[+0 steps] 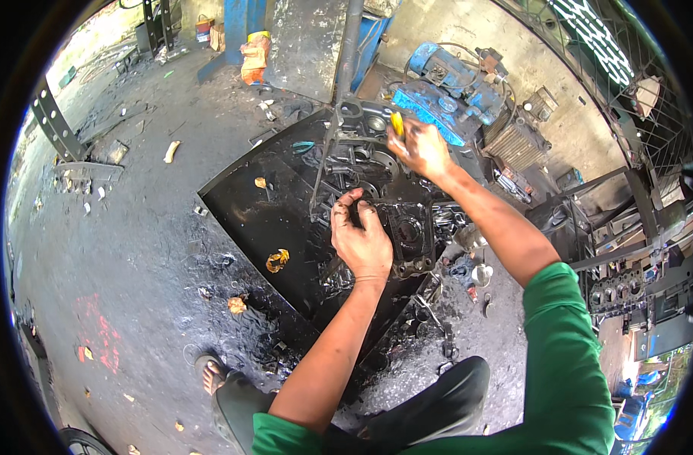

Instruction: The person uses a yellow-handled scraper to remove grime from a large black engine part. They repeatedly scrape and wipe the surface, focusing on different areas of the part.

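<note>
Greasy dark metal engine parts lie on a black metal tray in front of me. My left hand is curled low over the parts. Its blackened fingertips and thumb bend around something dark among them, which I cannot make out. Farther off and to the right, my right hand is closed on a small yellow object, perhaps a handle. Its lower end is hidden by the fingers and the dark parts behind. A round opening in the metal sits just left of that hand.
A blue motor unit stands by the wall, beyond my right hand. Dry leaves lie on the tray. Small metal pieces are scattered on the oily floor at right. A metal rack holds parts farther right.
</note>
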